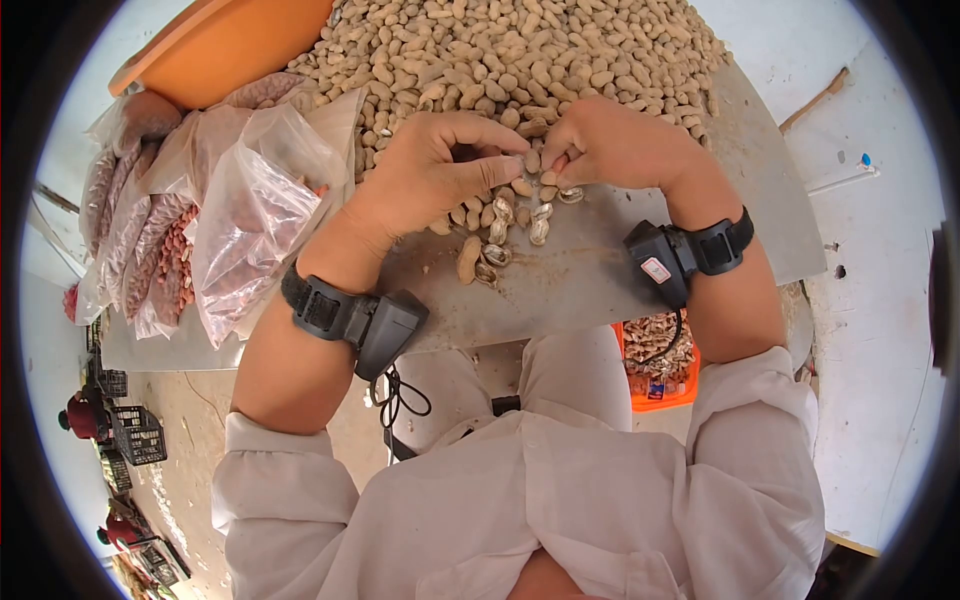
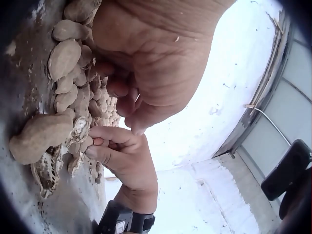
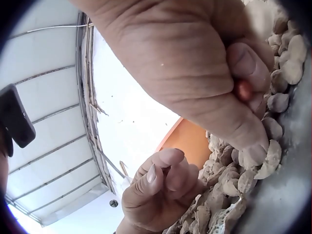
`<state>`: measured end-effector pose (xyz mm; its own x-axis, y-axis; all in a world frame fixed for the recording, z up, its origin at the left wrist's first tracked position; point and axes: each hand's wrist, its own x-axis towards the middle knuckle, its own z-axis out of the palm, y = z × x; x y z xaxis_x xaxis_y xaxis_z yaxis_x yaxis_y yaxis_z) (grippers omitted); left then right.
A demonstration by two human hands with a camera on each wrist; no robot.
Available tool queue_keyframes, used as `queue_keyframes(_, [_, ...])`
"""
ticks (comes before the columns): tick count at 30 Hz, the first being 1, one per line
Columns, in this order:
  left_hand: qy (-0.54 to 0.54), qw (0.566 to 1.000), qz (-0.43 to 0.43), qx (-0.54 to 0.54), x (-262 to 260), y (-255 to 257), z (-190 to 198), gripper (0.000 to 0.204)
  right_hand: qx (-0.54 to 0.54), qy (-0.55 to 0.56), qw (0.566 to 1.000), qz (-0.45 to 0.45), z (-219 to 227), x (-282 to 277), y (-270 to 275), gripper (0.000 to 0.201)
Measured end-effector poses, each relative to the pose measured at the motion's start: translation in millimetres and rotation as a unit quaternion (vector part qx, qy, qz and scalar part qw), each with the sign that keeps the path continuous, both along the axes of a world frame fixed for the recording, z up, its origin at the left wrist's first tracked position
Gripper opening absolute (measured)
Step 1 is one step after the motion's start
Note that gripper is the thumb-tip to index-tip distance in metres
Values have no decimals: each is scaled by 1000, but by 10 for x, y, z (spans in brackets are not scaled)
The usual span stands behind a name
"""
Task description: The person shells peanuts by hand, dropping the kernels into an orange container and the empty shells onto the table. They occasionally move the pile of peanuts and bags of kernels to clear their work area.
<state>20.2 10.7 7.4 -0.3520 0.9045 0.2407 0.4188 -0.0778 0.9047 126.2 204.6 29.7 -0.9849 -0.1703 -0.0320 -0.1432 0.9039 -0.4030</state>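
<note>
My right hand (image 1: 628,145) holds a reddish peanut kernel (image 3: 243,90) in its curled fingers, low over the grey board (image 1: 600,240). Its thumb tip is at a tan peanut shell (image 3: 269,160) at the pile's edge. Opposite, my left hand (image 1: 425,170) has its thumb and forefinger bent toward each other, with a gap between them in the right wrist view and nothing seen there. Below both hands lie split empty shells (image 1: 541,224) and a whole peanut (image 1: 468,260). A big heap of unshelled peanuts (image 1: 500,55) rises just behind the hands.
Clear plastic bags (image 1: 250,215) with reddish kernels lie left of the heap, below an orange basin (image 1: 220,50). An orange basket (image 1: 665,395) of shells stands under the board's front edge, by the right knee. Black crates (image 1: 138,435) are farther left.
</note>
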Motion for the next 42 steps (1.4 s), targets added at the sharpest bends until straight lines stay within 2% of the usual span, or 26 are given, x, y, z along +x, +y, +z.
queue_keyframes(3, [-48, 999, -14, 21, 10, 6, -11, 23, -81, 62, 995, -17, 12, 7, 6, 19])
queue_keyframes(4, [-40, 999, 4, 36, 20, 8, -18, 25, -144, 56, 987, -36, 42, 7, 3, 19])
queue_keyframes(6, [-22, 997, 42, 64, 40, 23, -42, 28, -270, 43, 959, -71, 122, 16, -18, 20])
queue_keyframes(9, [49, 987, 37, 149, -1, 63, -62, 29, -415, 15, 907, -62, 120, 15, -66, 22])
queue_keyframes(12, [110, 977, 54, 176, 16, 61, -27, 28, -589, -87, 802, 48, 19, -48, -89, 24])
queue_keyframes(15, [38, 977, 63, 201, 64, 76, -5, 23, -693, -105, 713, 24, -89, -95, -172, 23])
queue_keyframes(18, [-35, 975, 119, 185, 96, 58, 31, 18, -805, -36, 586, -85, -187, -202, -220, 23])
queue_keyframes(21, [-157, 969, 107, 157, 116, 63, 64, 16, -856, 47, 484, -176, -204, -280, -147, 23])
queue_keyframes(24, [-167, 963, 101, 188, 111, 97, 15, 15, -826, 59, 546, -127, -202, -255, -137, 22])
queue_keyframes(27, [-73, 979, 132, 135, 67, 87, -12, 16, -747, 58, 659, -73, -174, -194, -213, 23])
queue_keyframes(30, [-117, 977, 122, 126, 83, 75, 1, 18, -707, 32, 706, -16, -178, -166, -266, 28])
queue_keyframes(33, [-116, 984, 112, 76, 63, 63, 7, 20, -658, -1, 753, -28, -156, -165, -308, 37])
queue_keyframes(36, [-122, 985, 101, 71, 83, 46, 53, 13, -668, -19, 744, 19, -186, -163, -259, 40])
queue_keyframes(39, [-107, 985, 104, 91, 52, 45, 22, 11, -507, 102, 856, -2, -240, -190, -319, 44])
queue_keyframes(42, [-37, 986, 113, 116, 62, 80, -75, 11, -512, 121, 850, -20, -231, -162, -381, 46])
